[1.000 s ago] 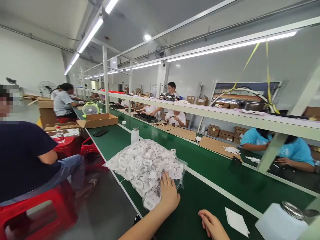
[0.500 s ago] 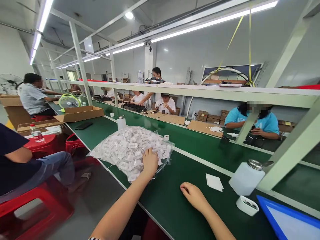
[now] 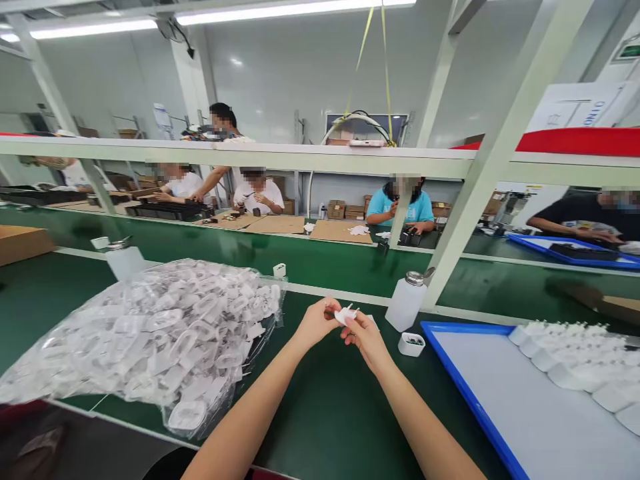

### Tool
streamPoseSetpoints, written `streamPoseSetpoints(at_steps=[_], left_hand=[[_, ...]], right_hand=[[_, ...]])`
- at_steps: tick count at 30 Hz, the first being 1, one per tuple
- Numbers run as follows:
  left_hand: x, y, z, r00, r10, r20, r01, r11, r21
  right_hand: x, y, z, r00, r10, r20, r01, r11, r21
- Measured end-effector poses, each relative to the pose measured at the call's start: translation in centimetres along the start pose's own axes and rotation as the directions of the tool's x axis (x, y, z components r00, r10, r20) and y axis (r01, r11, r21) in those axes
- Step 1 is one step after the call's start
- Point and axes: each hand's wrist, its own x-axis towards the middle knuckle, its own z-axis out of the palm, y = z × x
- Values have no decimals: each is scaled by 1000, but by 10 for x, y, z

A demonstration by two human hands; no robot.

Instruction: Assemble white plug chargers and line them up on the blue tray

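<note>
Both my hands meet over the green bench point(image 3: 310, 407), holding one small white plastic part point(image 3: 345, 315) with thin prongs sticking up. My left hand point(image 3: 320, 323) pinches it from the left. The fingers of my right hand point(image 3: 366, 337) close on its other side. To the left lies a large clear bag point(image 3: 165, 333) full of similar white plastic pieces. A white card point(image 3: 373, 322) is partly hidden behind my right hand. Just right of my hands stands a small white cup point(image 3: 411, 345) with small dark metal bits inside.
A translucent bottle point(image 3: 406, 303) with a metal cap stands beyond the cup, and another bottle point(image 3: 125, 259) behind the bag. At right, a blue-rimmed tray point(image 3: 467, 393) holds rows of white parts point(image 3: 575, 357). A frame post point(image 3: 505, 153) rises behind. Several people work across the bench.
My view has swung right. My left hand has left the bag and now holds a white plastic part in front of me; my right hand has come up to grip it too.
</note>
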Motion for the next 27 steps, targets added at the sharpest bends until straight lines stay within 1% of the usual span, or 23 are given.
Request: streamPoseSetpoints(at_steps=[1, 2, 3, 4, 5, 6, 7, 8, 9, 10, 11, 13, 16, 19, 21, 23, 25, 27], left_hand=[[11, -2, 0, 1000, -1, 20, 0, 1000, 29], [23, -5, -2, 1000, -7, 4, 7, 999, 50], [35, -9, -5, 998, -24, -54, 27, 998, 62], [46, -16, -9, 986, -58, -158, 68, 996, 63], [56, -24, -13, 951, -111, -290, 134, 989, 59], [66, -32, -17, 888, -173, -427, 219, 974, 61], [73, -42, -22, 802, -222, -554, 309, 949, 68], [79, -52, -26, 717, -246, -652, 383, 921, 74], [84, -61, -29, 646, -254, -719, 440, 895, 79], [88, -69, -32, 601, -251, -759, 474, 877, 85], [91, -77, -35, 583, -245, -774, 487, 868, 92], [99, -88, -40, 590, -236, -772, 488, 866, 108], [115, -98, -50, 633, -203, -747, 497, 846, 192], [131, -100, -61, 700, -218, -680, 515, 814, 268], [136, -97, -64, 753, -247, -609, 497, 820, 282], [136, -92, -57, 813, -250, -526, 450, 842, 296], [127, -86, -42, 873, -238, -426, 387, 869, 308], [109, -77, -23, 942, -220, -252, 288, 916, 278]], right_hand=[[2, 0, -7, 999, 28, -40, -27, 999, 21], [3, 2, -14, 995, 68, -76, -64, 996, 57], [4, 4, -21, 988, 112, -108, -101, 990, 103], [6, 7, -26, 979, 157, -130, -137, 980, 147], [7, 10, -31, 970, 198, -139, -172, 969, 178], [8, 14, -34, 964, 229, -137, -201, 961, 192], [8, 17, -37, 961, 246, -129, -220, 957, 191], [9, 20, -38, 962, 248, -116, -225, 958, 180], [10, 22, -39, 966, 238, -102, -220, 962, 160], [11, 24, -39, 972, 222, -84, -209, 968, 137], [12, 26, -38, 977, 205, -62, -198, 974, 111], [14, 28, -38, 983, 185, -16, -184, 981, 56], [18, 31, -40, 982, 187, 28, -187, 982, -21], [22, 36, -43, 982, 186, 42, -182, 979, -90], [24, 39, -45, 980, 190, 57, -181, 974, -132], [26, 41, -45, 980, 188, 61, -177, 972, -152], [26, 39, -45, 989, 147, 17, -144, 981, -134], [24, 35, -45, 995, 65, -75, -72, 992, -103]])
